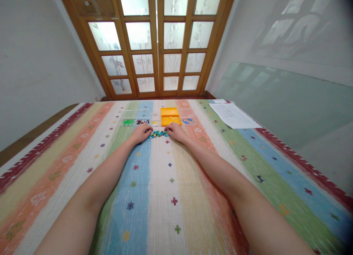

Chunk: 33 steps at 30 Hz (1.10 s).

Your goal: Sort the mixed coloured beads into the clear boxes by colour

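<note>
A loose heap of small mixed-colour pieces [158, 134], blue, green, yellow, white and dark, lies on the striped tablecloth. At its left edge is my left hand [141, 133], fingers curled and tips close together. My right hand [177, 132] is at the heap's right edge, its fingertips also pinched inward. Anything held between the fingers is too small to make out. Just beyond the hands stand clear boxes with green pieces [128, 122], dark brown pieces [142, 121], a few yellow pieces [155, 122] and blue pieces [187, 121]. An open orange box [168, 112] holds white pieces [174, 119].
Printed paper sheets [233, 115] lie at the table's far right. The striped tablecloth [162, 218] covers the table. Past the far edge is a wooden door with glass panes [172, 62]. A pale glass panel [286, 100] leans along the right wall.
</note>
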Motion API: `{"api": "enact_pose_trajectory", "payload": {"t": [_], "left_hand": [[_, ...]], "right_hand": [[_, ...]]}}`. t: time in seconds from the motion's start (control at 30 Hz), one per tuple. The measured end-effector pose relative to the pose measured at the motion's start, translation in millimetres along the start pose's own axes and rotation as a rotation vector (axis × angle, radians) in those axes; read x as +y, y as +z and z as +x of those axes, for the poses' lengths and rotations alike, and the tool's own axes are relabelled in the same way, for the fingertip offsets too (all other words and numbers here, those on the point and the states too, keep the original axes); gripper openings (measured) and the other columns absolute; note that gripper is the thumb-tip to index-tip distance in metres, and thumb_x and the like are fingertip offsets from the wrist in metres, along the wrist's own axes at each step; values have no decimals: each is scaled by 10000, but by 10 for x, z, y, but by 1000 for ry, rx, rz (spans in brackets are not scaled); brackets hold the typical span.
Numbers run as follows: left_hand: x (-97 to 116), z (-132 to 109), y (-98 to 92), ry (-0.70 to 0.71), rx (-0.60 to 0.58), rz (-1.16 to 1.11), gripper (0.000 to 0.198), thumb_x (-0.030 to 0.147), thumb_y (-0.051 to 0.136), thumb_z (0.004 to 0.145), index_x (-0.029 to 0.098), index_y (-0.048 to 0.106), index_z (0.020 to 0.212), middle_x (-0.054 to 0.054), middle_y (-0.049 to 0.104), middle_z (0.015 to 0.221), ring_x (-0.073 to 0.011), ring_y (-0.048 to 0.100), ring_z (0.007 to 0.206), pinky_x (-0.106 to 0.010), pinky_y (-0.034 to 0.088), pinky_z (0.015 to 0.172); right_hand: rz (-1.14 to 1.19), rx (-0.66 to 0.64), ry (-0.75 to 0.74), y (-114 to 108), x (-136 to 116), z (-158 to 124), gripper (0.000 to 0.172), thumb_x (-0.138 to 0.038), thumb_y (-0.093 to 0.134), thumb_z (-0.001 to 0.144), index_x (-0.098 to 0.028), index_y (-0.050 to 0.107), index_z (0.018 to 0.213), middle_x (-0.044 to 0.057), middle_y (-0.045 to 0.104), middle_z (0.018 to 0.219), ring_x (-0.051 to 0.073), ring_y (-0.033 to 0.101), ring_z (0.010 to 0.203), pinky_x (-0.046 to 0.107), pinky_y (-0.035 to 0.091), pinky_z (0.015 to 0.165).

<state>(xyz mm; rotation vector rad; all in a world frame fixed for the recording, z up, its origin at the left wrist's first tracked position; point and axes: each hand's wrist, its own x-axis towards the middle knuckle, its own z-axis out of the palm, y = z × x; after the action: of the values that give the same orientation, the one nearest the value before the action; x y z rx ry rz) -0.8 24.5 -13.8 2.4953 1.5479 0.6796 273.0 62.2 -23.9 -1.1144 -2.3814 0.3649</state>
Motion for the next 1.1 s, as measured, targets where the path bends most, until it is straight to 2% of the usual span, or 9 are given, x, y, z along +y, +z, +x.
{"api": "enact_pose_trajectory", "payload": {"t": [0.63,0.83,0.97,1.1], "left_hand": [[-22,6,14,10,2,0,231,280,533,946,227,749,1007,-66,681,998,-228,631,995,-367,491,938],[-41,2,24,23,9,-8,241,287,527,950,220,751,1011,-71,680,1012,-232,629,1005,-370,486,944],[-27,-8,21,19,8,-18,248,291,524,954,223,753,1021,-71,682,1020,-231,633,993,-371,487,947],[-15,-13,18,3,5,-10,250,288,522,956,223,754,1026,-70,684,1027,-229,636,991,-370,489,947]], "right_hand": [[1,61,-25,-13,-56,-48,122,-175,614,910,-200,732,899,70,694,944,213,612,934,302,432,853],[107,262,123,-104,30,-60,123,-196,556,891,-204,678,903,47,717,887,193,602,787,293,418,729],[164,420,227,-254,243,-60,140,-208,526,873,-202,659,917,50,709,880,201,609,791,302,439,738],[87,571,287,-363,509,-64,173,-196,503,859,-197,664,923,75,713,934,227,603,853,330,450,789]]}}
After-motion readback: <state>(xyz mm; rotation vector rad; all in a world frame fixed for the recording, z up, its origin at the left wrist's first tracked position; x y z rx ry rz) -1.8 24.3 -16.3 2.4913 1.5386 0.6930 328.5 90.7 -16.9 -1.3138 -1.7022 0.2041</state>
